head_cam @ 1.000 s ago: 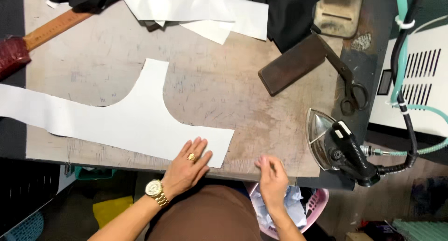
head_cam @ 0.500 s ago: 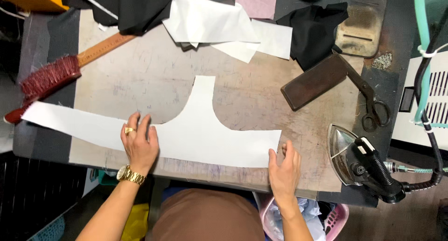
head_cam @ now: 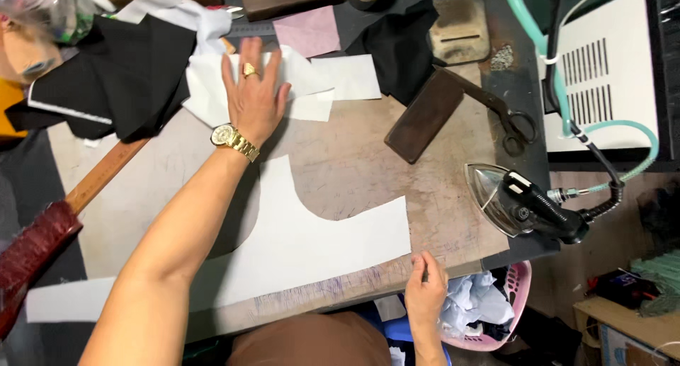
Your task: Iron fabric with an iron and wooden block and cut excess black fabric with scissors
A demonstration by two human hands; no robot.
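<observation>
Two hands apart: left hand (head_cam: 253, 90) flat on white fabric pieces (head_cam: 312, 83) at 12 o'clock, right hand (head_cam: 425, 289) resting at worktop (head_cam: 340, 161) edge, 5 o'clock; lift only the top piece.

**A tailor's pressing workshop**

A worn, scorched counter (head_cam: 340, 161) carries cut white pattern pieces (head_cam: 312, 238), black fabric (head_cam: 120, 69), heavy shears (head_cam: 506, 118), a steam iron (head_cam: 524, 207) on a hose, and a clothes brush (head_cam: 35, 249).

An iron (head_cam: 528, 207) sits at the worktop's (head_cam: 354, 168) right edge, scissors (head_cam: 506, 118) and a dark block (head_cam: 423, 115) behind it, a brush (head_cam: 49, 231) lies along the left edge
</observation>
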